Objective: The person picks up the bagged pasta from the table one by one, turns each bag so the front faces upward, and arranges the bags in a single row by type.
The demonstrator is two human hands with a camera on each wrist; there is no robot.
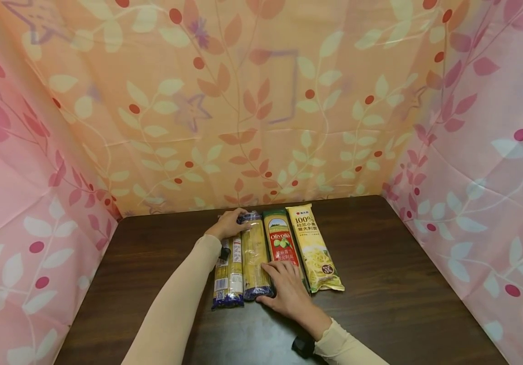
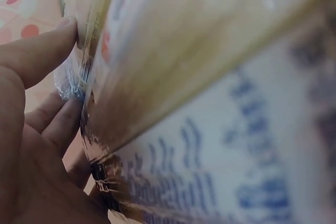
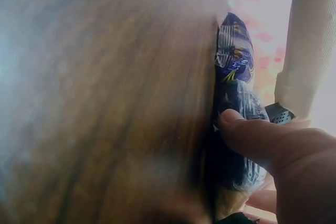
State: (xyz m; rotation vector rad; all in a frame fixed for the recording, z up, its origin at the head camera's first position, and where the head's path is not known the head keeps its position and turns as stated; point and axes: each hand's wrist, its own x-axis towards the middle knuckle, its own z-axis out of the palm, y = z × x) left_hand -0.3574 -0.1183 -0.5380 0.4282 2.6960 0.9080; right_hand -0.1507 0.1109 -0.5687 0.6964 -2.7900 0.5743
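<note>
Several long packets of pasta lie side by side on the table. My left hand (image 1: pixel 228 224) holds the far end of a clear packet of spaghetti with blue ends (image 1: pixel 254 253), its thumb on the wrapper and its fingers around the tip. At that packet's near end is my right hand (image 1: pixel 287 290), the thumb (image 3: pixel 236 121) against the blue end and fingers over its right side. To the left lies another blue-ended spaghetti packet (image 1: pixel 228 279), partly under the left hand. A red and green pasta packet (image 1: pixel 281 238) sits to the right, its lower part behind the right hand.
A yellow pasta packet (image 1: pixel 314 248) lies slightly tilted at the row's right end. The dark wooden table (image 1: pixel 380 263) extends around the row. Flowered cloth (image 1: pixel 261 101) hangs behind the table and at both sides.
</note>
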